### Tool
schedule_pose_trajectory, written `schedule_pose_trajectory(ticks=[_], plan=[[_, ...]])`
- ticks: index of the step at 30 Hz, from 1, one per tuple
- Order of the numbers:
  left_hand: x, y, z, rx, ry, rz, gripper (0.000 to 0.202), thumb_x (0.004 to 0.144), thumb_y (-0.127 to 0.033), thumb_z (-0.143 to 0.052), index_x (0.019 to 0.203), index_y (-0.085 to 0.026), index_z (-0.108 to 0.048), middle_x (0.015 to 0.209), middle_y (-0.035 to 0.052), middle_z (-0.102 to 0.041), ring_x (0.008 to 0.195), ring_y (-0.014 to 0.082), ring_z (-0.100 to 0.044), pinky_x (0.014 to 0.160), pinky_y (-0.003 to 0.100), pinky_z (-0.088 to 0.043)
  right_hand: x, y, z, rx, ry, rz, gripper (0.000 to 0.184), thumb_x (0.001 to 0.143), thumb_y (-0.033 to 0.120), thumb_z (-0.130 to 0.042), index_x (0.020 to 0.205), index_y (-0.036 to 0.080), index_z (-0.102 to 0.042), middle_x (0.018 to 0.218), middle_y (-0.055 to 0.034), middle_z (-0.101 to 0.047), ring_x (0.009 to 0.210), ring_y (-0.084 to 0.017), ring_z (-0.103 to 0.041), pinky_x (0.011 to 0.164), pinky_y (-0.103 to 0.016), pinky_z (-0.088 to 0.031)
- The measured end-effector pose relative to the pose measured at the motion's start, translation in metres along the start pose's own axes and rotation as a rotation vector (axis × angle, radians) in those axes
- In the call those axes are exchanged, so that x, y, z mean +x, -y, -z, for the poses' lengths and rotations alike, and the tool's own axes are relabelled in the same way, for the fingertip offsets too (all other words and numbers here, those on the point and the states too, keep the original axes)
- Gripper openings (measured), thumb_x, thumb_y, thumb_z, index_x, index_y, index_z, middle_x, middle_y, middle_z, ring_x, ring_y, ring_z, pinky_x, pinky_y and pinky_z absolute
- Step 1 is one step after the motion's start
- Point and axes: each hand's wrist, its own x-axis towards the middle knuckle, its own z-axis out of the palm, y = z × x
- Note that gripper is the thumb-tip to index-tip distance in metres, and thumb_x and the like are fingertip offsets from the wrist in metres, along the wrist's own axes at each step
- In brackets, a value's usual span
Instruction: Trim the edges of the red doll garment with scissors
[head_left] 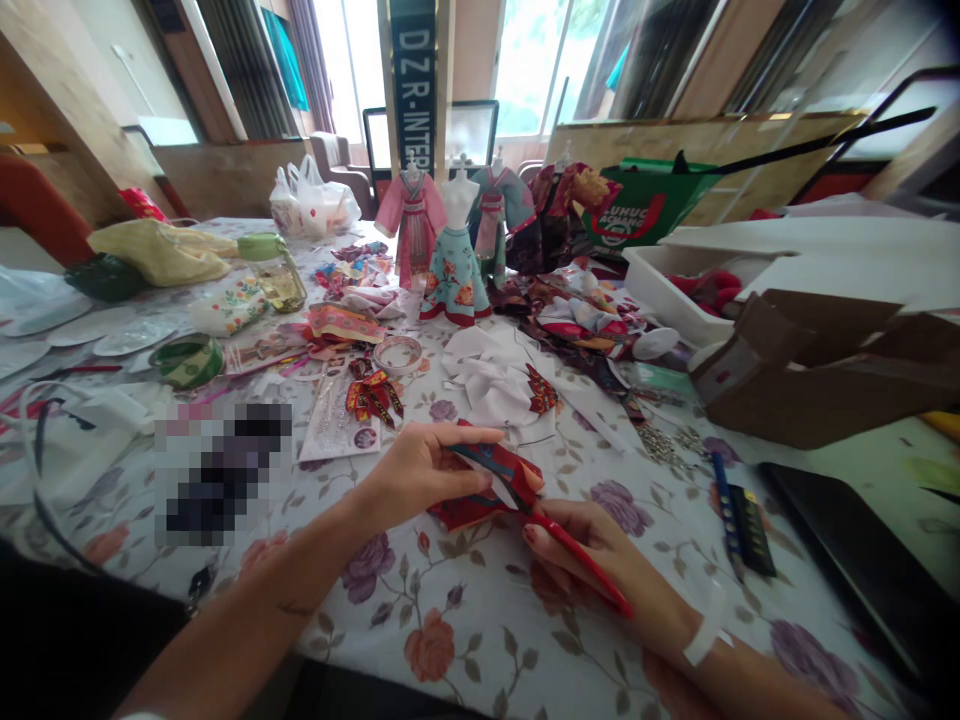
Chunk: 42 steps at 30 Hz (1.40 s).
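Note:
My left hand (427,470) is closed on a piece of red and dark blue patterned fabric (517,465) above the front middle of the table. In my right hand (574,550) is a pair of red-handled scissors (581,560), whose blades lie against the fabric. Part of the blades is hidden by the cloth. Just beyond the hands lies crumpled white cloth (487,370) with a red and gold printed patch. A card with small beads (330,420) and a red and gold ribbon bow (371,395) sit left of it.
Small dress forms in pink (412,215) and light blue (452,275) costumes stand at the back. Right are an open cardboard box (817,380), a black flat case (855,570) and a blue pen (724,510). Left are a glass jar (277,280) and green tape (187,360).

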Motion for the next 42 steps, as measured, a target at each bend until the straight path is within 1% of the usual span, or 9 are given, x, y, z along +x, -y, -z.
schedule_pose_trajectory(ticks=[6,13,19,22,26,32,38,42], plan=[[-0.0010,0.0000,-0.0007,-0.001,0.016,0.006,0.048,0.069,-0.016,-0.075,0.116,-0.016,-0.063,0.096,0.0084,-0.073,0.089,0.0213,-0.068,0.086,0.035,-0.051,0.0010,0.0019,-0.0013,0.004,-0.005,-0.022,0.046,0.069,0.050,-0.072,0.055,0.019,-0.041,0.039,0.0081,-0.037,0.037,-0.007,-0.036,0.042,-0.022,-0.031],[-0.0011,-0.0015,-0.0015,0.008,0.018,0.022,0.051,0.069,-0.018,-0.075,0.118,-0.015,-0.061,0.097,0.0086,-0.072,0.090,0.0219,-0.068,0.087,0.035,-0.050,-0.0001,0.0043,-0.0032,-0.013,-0.023,-0.044,0.047,0.068,0.051,-0.073,0.054,0.018,-0.041,0.039,0.0081,-0.036,0.037,-0.007,-0.038,0.041,-0.021,-0.031],[-0.0019,-0.0022,-0.0021,0.019,-0.011,0.023,0.051,0.068,-0.016,-0.075,0.118,-0.015,-0.062,0.093,0.0072,-0.073,0.085,0.0200,-0.068,0.083,0.032,-0.052,0.0000,0.0070,-0.0056,-0.029,-0.045,-0.038,0.047,0.067,0.053,-0.072,0.053,0.018,-0.044,0.038,0.0082,-0.036,0.036,-0.007,-0.037,0.041,-0.022,-0.034],[-0.0021,-0.0043,-0.0032,0.031,-0.024,0.031,0.052,0.068,-0.015,-0.075,0.118,-0.015,-0.062,0.093,0.0075,-0.073,0.085,0.0205,-0.069,0.082,0.032,-0.053,0.0007,0.0052,-0.0047,-0.037,-0.042,-0.032,0.047,0.068,0.053,-0.072,0.053,0.018,-0.044,0.038,0.0079,-0.036,0.036,-0.007,-0.038,0.041,-0.022,-0.034],[-0.0024,-0.0069,-0.0055,0.026,-0.017,0.050,0.053,0.068,-0.015,-0.075,0.119,-0.014,-0.061,0.095,0.0083,-0.073,0.086,0.0207,-0.068,0.083,0.033,-0.052,0.0011,0.0019,-0.0024,-0.036,-0.019,-0.019,0.045,0.070,0.051,-0.071,0.055,0.018,-0.043,0.039,0.0078,-0.038,0.037,-0.007,-0.038,0.041,-0.022,-0.033],[-0.0036,-0.0050,-0.0067,0.038,0.003,0.045,0.054,0.069,-0.017,-0.074,0.121,-0.013,-0.060,0.104,0.0110,-0.070,0.095,0.0232,-0.066,0.089,0.036,-0.050,0.0004,0.0036,-0.0036,-0.016,-0.016,-0.037,0.047,0.068,0.051,-0.073,0.055,0.019,-0.041,0.040,0.0084,-0.036,0.038,-0.007,-0.035,0.042,-0.022,-0.032],[-0.0030,-0.0057,-0.0071,0.059,-0.008,0.055,0.053,0.069,-0.014,-0.073,0.120,-0.013,-0.060,0.101,0.0104,-0.071,0.090,0.0212,-0.067,0.086,0.033,-0.051,-0.0002,0.0054,-0.0053,0.001,-0.016,-0.048,0.049,0.066,0.052,-0.073,0.054,0.018,-0.040,0.039,0.0086,-0.034,0.038,-0.006,-0.035,0.042,-0.021,-0.031],[-0.0032,-0.0071,-0.0077,0.058,-0.006,0.064,0.054,0.070,-0.014,-0.072,0.122,-0.012,-0.059,0.103,0.0115,-0.070,0.091,0.0212,-0.067,0.086,0.034,-0.051,-0.0006,0.0044,-0.0048,-0.013,-0.025,-0.055,0.048,0.067,0.053,-0.072,0.054,0.018,-0.041,0.039,0.0084,-0.035,0.038,-0.007,-0.036,0.042,-0.022,-0.032]])
